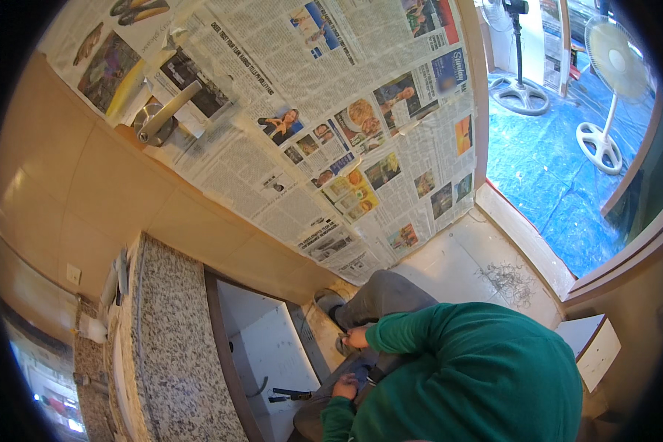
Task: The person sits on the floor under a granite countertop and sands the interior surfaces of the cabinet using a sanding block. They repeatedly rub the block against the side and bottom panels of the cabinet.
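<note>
In green sleeves, my arms reach leftward over my bent, grey-trousered legs. My right hand (356,337) is closed beside my shoe (330,303), its fingers around something small that I cannot make out. Lower down, near my other knee, my left hand (345,386) is curled too; what it holds, if anything, is hidden. Left of my hands is an open white cabinet interior (261,324) under the counter. A black tool (291,395), its kind unclear, lies across the lower part of that cabinet, nearest to my left hand.
A speckled granite counter (173,346) borders the cabinet. A newspaper-covered door (361,147) with a lever handle (166,118) rises ahead. Wire-like scraps (507,283) lie on the floor tiles. Beyond the doorway are blue sheeting (538,177) and a white stand fan (611,81). A white box (593,346) stands behind me.
</note>
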`<state>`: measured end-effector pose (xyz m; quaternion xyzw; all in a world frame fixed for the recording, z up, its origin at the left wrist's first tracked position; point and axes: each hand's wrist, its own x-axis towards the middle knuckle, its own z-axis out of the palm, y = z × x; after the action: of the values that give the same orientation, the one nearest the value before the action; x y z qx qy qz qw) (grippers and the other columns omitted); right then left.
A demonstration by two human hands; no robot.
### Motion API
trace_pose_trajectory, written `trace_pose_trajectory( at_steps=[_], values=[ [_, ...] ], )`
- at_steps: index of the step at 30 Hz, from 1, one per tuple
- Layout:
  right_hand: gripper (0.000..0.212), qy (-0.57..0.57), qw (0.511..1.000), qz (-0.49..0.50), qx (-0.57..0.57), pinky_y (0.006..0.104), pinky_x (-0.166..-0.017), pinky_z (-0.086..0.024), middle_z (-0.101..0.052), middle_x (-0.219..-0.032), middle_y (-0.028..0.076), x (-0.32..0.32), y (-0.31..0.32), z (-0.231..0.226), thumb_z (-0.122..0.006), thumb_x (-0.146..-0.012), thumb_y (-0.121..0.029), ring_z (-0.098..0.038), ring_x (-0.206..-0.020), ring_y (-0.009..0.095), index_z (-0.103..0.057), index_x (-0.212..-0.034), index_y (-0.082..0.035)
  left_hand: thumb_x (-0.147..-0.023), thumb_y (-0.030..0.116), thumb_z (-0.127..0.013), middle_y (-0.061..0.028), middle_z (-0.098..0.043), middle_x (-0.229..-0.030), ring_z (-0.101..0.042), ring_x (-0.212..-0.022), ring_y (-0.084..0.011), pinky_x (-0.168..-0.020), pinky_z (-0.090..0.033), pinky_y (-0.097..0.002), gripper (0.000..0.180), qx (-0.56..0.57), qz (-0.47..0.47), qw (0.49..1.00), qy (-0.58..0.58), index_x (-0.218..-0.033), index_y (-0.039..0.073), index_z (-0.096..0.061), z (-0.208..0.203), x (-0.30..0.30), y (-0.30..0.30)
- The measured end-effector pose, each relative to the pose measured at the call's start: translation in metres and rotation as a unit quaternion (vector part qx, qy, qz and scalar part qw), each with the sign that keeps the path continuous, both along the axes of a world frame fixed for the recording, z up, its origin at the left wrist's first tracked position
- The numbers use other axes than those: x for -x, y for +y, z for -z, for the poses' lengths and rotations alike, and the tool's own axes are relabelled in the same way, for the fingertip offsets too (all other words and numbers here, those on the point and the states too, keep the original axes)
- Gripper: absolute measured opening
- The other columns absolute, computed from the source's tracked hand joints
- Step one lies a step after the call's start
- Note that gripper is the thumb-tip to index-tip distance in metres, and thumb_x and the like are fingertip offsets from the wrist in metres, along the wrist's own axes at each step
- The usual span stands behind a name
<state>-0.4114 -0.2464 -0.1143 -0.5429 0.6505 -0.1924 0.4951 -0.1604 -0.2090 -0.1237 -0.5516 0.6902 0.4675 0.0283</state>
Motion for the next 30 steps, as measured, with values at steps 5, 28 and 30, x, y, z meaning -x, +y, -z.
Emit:
trace_pose_trajectory(
  at_steps=[5, 28, 30],
  values=[
    [0.068, -0.015, 0.997, -0.027, -0.067, 0.0451, -0.102, -0.043, -0.060, -0.129, 0.024, 0.007, -0.006, -0.002, -0.045, -0.096, -0.056, -0.057, -0.121, 0.038, -0.051, -0.137, -0.003, -0.095, 0.008, -0.052, -0.0130, -0.066, -0.104, -0.064, -0.088, -0.0245, -0.076, -0.054, -0.0360, 0.027, -0.032, -0.048, 0.998, 0.027, -0.119, -0.004, -0.057, 0.038, -0.013, -0.011],
    [0.066, -0.061, 0.997, -0.026, -0.045, 0.0491, -0.097, -0.043, -0.062, -0.124, 0.025, 0.010, -0.007, -0.003, -0.041, -0.098, -0.054, -0.059, -0.113, 0.040, -0.056, -0.129, 0.002, -0.090, 0.031, -0.067, -0.0159, -0.070, -0.112, -0.067, -0.103, -0.0262, -0.091, -0.050, -0.0379, 0.043, -0.030, -0.044, 0.995, -0.079, -0.123, 0.002, -0.064, -0.011, 0.009, -0.002],
    [0.067, -0.049, 0.998, -0.032, -0.037, 0.0487, -0.098, -0.043, -0.061, -0.125, 0.025, 0.010, -0.008, -0.003, -0.041, -0.098, -0.055, -0.059, -0.114, 0.040, -0.055, -0.130, 0.003, -0.090, 0.031, -0.067, -0.0158, -0.070, -0.113, -0.066, -0.104, -0.0263, -0.092, -0.050, -0.0376, 0.044, -0.018, -0.036, 0.997, -0.068, -0.123, 0.002, -0.063, -0.012, 0.008, -0.001]
  ],
)
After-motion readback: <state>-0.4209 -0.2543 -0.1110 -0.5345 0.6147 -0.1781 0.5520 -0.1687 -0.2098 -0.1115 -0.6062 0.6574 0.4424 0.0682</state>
